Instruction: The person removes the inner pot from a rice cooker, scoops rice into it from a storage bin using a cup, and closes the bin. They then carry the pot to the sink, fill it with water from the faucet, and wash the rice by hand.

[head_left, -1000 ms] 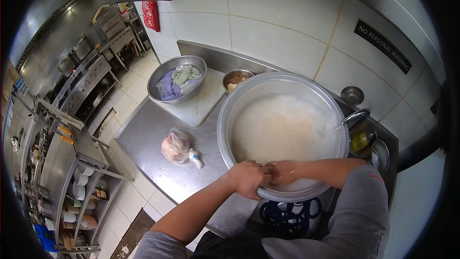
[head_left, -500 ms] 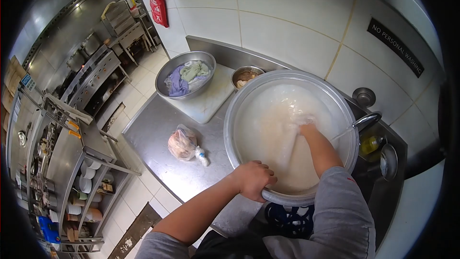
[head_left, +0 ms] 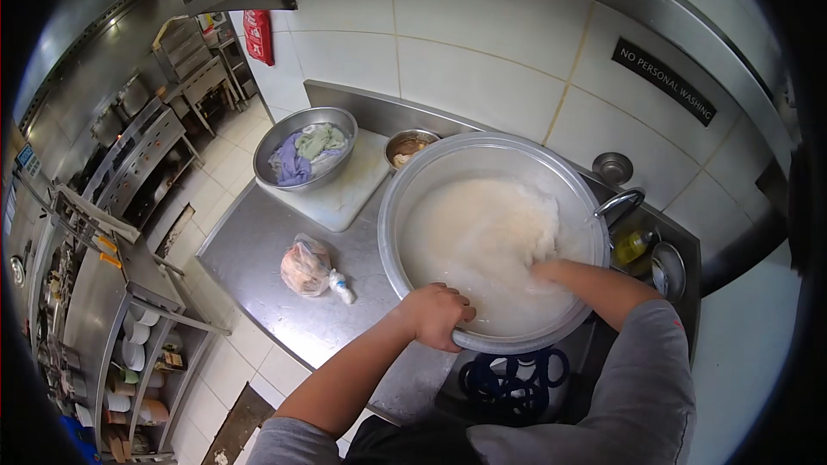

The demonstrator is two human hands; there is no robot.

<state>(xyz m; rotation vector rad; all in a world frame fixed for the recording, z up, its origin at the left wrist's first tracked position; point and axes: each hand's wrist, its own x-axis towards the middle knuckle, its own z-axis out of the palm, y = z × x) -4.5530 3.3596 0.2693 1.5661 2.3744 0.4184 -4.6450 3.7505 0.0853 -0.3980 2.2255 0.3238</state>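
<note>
A large metal basin (head_left: 390,237) stands over the sink, filled with cloudy, off-white water (head_left: 457,224) in which paler beige matter swirls. My left hand (head_left: 439,317) grips the basin's near rim, its fingers wrapped over the edge. Inside the basin, my right hand (head_left: 544,270) is dipped in the water near the right side. Its fingers are hidden under the murky surface, so whether they hold anything does not show. A curved metal faucet (head_left: 624,198) reaches over the right rim.
Left on the steel counter (head_left: 250,232) lies a knotted plastic bag (head_left: 307,269) with pinkish contents. Behind it, a bowl (head_left: 334,172) of cloths sits on a white cutting board (head_left: 349,211), beside a small bowl (head_left: 389,155). A yellow bottle (head_left: 631,247) and dark blue lattice (head_left: 517,386) are by the sink.
My right hand has swept from the basin's middle toward its near right side, stirring the water. My left hand stays on the rim. The whole view has shifted slightly.
</note>
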